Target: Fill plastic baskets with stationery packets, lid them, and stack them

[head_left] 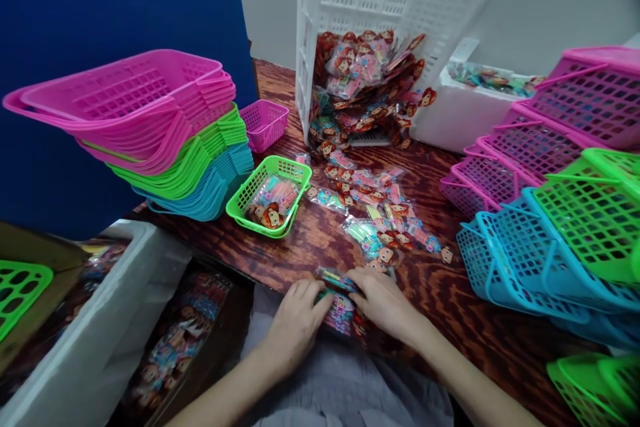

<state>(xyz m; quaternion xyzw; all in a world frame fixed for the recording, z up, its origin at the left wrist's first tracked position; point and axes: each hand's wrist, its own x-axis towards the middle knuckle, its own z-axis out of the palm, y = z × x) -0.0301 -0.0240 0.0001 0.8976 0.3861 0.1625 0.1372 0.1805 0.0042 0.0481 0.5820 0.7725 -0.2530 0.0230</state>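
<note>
At the table's front edge, my left hand (299, 312) is closed, thumb and fingers on the left side of a few small printed plastic packets (342, 312). My right hand (383, 300) grips their upper right side, fingers bent over them; the packets' exact number is hidden. Just beyond lie several loose clear packets (367, 233) with red-haired cartoon doll heads. A small green basket (273, 230) stands further left on the table, with similar packets inside it.
Nested pink, green and blue baskets (175, 140) rise at the left, beside a small pink basket (270, 125). A white crate (360, 7) spills packets at the back. More baskets (520, 267) stand right. A white foam box (95, 340) is at lower left.
</note>
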